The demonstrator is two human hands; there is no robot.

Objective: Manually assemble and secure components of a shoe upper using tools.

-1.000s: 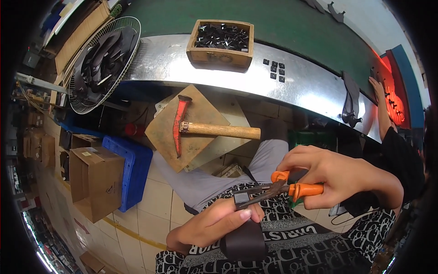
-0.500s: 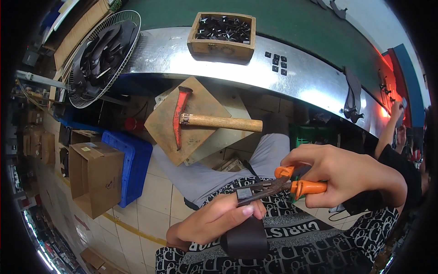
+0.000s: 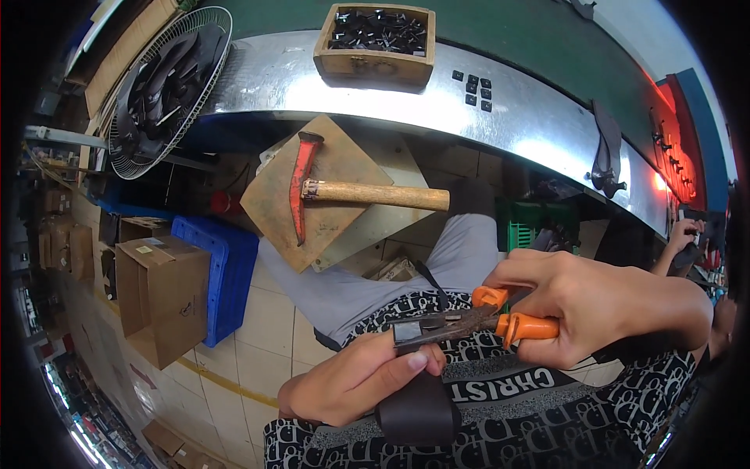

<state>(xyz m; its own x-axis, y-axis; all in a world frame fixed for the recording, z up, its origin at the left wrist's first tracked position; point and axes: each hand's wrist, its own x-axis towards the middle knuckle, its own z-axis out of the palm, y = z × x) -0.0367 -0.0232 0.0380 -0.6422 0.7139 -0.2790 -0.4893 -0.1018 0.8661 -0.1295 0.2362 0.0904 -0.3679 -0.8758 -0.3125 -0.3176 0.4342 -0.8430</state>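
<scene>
My right hand [image 3: 578, 309] is wrapped round the orange handles of pliers [image 3: 473, 322], whose rusty jaws point left. They reach a small dark, shiny square piece [image 3: 408, 334] at the end of a dark brown strap [image 3: 418, 410]. My left hand [image 3: 351, 383] pinches this strap between thumb and fingers, just under the jaws, and its wide part hangs down over my lap. Whether the jaws grip the square piece or only touch it, I cannot tell.
Ahead, a red-headed hammer [image 3: 301, 187] rests on a tilted board [image 3: 344, 227]. On the metal bench edge [image 3: 273, 74] stand a wooden box [image 3: 375, 69] of small black pieces and several black squares [image 3: 472, 90]. A wire basket [image 3: 221, 86] of dark straps is at left; a co-worker's hand [image 3: 686, 233] at right.
My left hand, the strap and the square piece have shifted slightly left. The pliers remain in my right hand. At the far right, the co-worker's hand has moved lower.
</scene>
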